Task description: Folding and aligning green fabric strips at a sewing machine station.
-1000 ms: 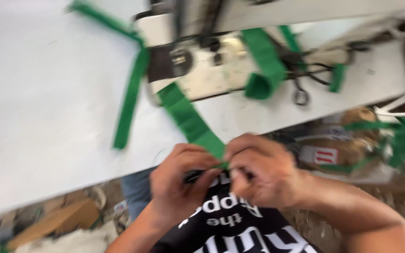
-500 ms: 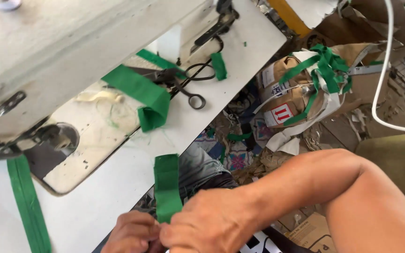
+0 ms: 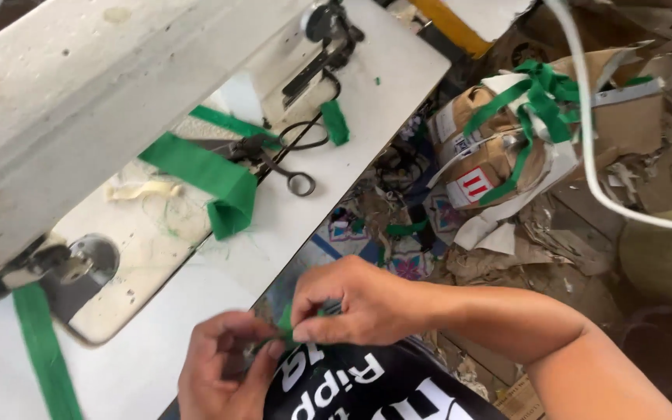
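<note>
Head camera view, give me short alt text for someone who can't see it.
Both hands, left hand and right hand, pinch a small piece of green strap at the edge of a white sewing table. More green strap and scissors lie by the sewing machine.

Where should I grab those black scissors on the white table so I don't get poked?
Take the scissors by the round finger loops at the end nearest the table edge, coming from that front edge. The blades point away, toward the sewing machine, and lie partly under the folded green strap.

bare table edge [image 3: 196, 311] beside hands; scissors [image 3: 289, 167], folded strap [image 3: 219, 183] beyond
</note>
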